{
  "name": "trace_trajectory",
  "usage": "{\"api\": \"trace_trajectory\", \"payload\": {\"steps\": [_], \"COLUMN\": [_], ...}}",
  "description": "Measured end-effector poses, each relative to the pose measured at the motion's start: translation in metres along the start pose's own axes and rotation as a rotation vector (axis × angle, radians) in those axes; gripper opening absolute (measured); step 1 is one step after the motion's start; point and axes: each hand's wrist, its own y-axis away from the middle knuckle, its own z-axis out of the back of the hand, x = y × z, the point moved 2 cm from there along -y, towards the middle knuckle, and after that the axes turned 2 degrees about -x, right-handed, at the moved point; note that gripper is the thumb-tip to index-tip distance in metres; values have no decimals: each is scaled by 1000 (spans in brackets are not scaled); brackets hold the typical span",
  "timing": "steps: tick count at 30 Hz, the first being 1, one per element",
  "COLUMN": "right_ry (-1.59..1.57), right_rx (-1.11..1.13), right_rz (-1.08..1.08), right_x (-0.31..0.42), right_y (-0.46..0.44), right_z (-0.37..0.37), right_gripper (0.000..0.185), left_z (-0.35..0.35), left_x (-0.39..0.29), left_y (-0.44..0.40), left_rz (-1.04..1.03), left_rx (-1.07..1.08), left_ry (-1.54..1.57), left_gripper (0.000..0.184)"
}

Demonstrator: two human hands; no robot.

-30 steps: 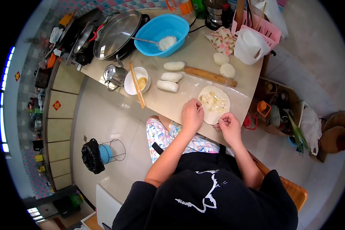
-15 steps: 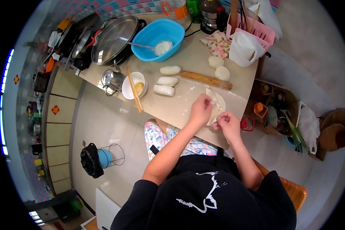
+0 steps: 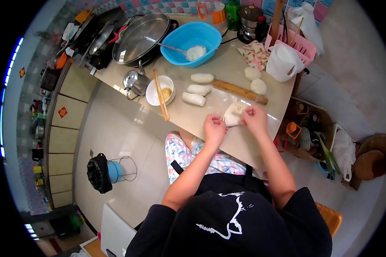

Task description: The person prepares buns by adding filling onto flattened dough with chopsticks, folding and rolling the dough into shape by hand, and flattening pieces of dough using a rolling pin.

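A partly folded sheet of dough [image 3: 233,118] lies near the table's front edge, some filling showing at its upper right. My left hand [image 3: 215,128] pinches its left lower edge. At its right side, my right hand [image 3: 254,118] has its fingers closed on the dough edge. Behind the dough, a wooden rolling pin [image 3: 240,91] rests on the table [image 3: 184,122]. Several white dough rolls [image 3: 194,99] lie to the left, and two round dough pieces [image 3: 258,87] sit beyond the pin's right end.
A white bowl [image 3: 150,94] with chopsticks across it stands left, beside a metal pot [image 3: 136,83]. Farther back are a blue basin [image 3: 176,42] with a ladle, a lidded pan [image 3: 141,36], a floral cloth [image 3: 254,55] and a pink basket [image 3: 306,52].
The dough's sides have been folded inward, covering most of the filling. My right hand has moved up along the right side, and my left hand has come down to the left edge.
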Motion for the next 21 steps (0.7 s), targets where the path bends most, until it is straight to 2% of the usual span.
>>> {"api": "trace_trajectory", "payload": {"steps": [3,5,6,12,14,15,17,18,20,21], "right_ry": [-65,-85,-108,-18,-13,-7,-45,-85,-189,-294], "right_rx": [61,51,44,17,26,39,21,-1,-12,-28], "right_rz": [38,18,3,38,25,11,6,3,-8,-22], "right_x": [-15,-30,-34,-36,-39,-40,-40,-40,-18,-4], "right_y": [43,66,72,68,65,64,63,61,54,48], "right_z": [24,36,39,43,43,43,41,41,36,32], "right_gripper": [6,6,6,6,6,6,6,6,6,6], "left_z": [1,-3,-9,-73,-85,-84,-72,-63,-31,-17], "left_x": [6,-1,-7,-28,-20,-22,-22,-21,-11,-10], "left_y": [-2,-1,-1,-12,-16,-15,-13,-11,-3,5], "left_rz": [-115,-354,-352,-548,-705,-705,-532,-532,-290,-289], "left_rx": [-50,-73,-65,158,178,178,240,235,86,82], "left_ry": [-58,-118,-119,-442,-621,-621,-436,-436,2,-1], "left_gripper": [21,17,17,17,18,18,19,19,24,24]}}
